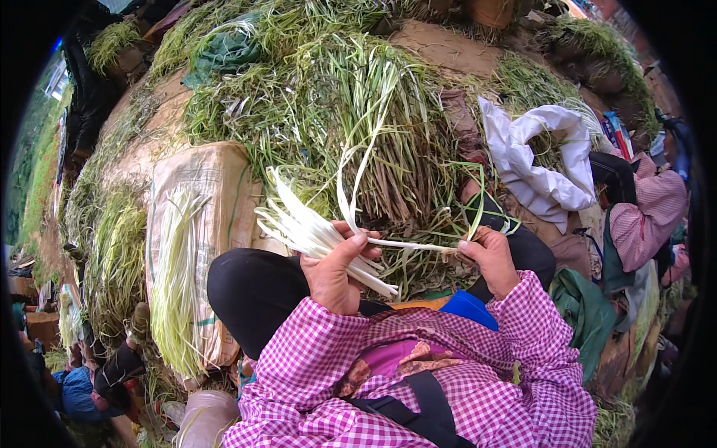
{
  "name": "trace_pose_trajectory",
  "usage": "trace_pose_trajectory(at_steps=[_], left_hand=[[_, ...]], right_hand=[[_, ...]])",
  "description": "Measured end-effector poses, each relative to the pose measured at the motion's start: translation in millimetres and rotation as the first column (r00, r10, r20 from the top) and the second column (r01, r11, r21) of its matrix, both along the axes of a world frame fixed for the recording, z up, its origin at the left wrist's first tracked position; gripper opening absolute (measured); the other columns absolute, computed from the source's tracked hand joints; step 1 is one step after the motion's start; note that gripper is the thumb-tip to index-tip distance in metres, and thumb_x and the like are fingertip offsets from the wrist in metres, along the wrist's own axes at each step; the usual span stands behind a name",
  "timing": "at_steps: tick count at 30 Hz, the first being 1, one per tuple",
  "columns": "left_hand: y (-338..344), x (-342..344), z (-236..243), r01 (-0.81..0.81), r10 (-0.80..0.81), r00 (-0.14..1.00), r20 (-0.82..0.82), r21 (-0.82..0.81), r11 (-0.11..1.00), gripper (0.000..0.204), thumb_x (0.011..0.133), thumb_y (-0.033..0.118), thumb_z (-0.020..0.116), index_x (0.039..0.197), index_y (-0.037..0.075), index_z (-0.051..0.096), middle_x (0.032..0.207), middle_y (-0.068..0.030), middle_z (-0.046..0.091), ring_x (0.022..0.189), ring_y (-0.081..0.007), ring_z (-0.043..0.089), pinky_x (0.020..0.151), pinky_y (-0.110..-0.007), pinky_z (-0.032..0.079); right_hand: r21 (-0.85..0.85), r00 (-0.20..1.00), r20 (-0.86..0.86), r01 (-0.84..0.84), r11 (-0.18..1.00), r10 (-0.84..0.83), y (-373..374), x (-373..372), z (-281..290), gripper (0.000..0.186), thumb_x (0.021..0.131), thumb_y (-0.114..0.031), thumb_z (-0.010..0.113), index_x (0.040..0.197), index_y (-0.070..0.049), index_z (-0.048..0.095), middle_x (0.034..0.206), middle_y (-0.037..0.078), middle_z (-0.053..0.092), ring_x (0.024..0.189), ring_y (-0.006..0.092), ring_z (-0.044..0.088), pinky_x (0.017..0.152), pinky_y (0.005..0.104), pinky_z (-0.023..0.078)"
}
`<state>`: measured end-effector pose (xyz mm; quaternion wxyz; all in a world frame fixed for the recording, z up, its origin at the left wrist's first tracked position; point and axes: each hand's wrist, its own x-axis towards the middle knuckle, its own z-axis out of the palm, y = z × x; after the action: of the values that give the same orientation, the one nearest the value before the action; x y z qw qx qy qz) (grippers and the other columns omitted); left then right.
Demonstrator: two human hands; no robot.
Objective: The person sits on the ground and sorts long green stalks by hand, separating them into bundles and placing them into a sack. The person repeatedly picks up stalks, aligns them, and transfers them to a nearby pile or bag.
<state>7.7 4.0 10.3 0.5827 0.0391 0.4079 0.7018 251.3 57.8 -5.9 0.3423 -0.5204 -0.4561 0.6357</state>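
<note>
My left hand (334,270) is closed around a bunch of pale white stalks (297,222), its thumb also on a single long white stalk that reaches across to the right. My right hand (489,261) pinches the root end of that single stalk (414,245), where thin green leaves stick out upward. Beyond my hands lies a heap of green stalks (396,149) with brownish ends. At the left, a pile of trimmed pale stalks (179,276) lies on a woven sack (228,175).
A white sack (530,164) lies at the right, a green cloth (582,321) below it. Loose greens (239,104) cover much of the ground. A person in pink checks (642,216) sits at the far right; other people (112,373) are at the lower left.
</note>
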Motion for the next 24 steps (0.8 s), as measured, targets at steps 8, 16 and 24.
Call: trace_pose_trajectory(at_steps=[8,16,24], left_hand=[[-0.5,-38.8,23.1,-0.26,0.26,0.965,0.02,0.007,0.966,0.03,0.078,-0.007,0.062,0.104,0.001,0.049,0.093,-0.0147,0.059,0.086,-0.0296,0.063,0.069,-0.035,0.059],[1.7,-70.1,15.2,-0.324,0.283,0.923,0.259,0.13,0.937,0.021,0.086,-0.003,0.057,0.105,0.004,0.051,0.099,-0.0139,0.058,0.097,-0.028,0.06,0.08,-0.037,0.058],[7.6,-48.0,-4.6,-0.287,0.255,0.902,0.348,0.043,0.957,0.025,0.087,-0.003,0.055,0.109,0.004,0.046,0.103,-0.0134,0.056,0.107,-0.0326,0.057,0.084,-0.04,0.056]], right_hand=[[0.057,0.929,0.35,0.106,0.993,-0.119,75.1,75.9,-2.7,0.003,0.084,-0.007,0.058,0.083,-0.004,0.058,0.063,-0.003,0.052,0.051,0.0043,0.042,0.046,0.0202,0.034],[0.411,0.228,0.9,-0.166,0.896,-0.371,132.2,131.3,-29.5,0.017,0.079,-0.012,0.057,0.091,-0.001,0.063,0.086,0.021,0.065,0.079,0.035,0.062,0.07,0.0449,0.047],[0.1,0.636,0.712,-0.511,0.854,0.297,61.3,27.3,-16.0,0.047,0.078,-0.023,0.066,0.115,0.004,0.055,0.106,0.023,0.06,0.095,0.0328,0.059,0.081,0.0396,0.046]])
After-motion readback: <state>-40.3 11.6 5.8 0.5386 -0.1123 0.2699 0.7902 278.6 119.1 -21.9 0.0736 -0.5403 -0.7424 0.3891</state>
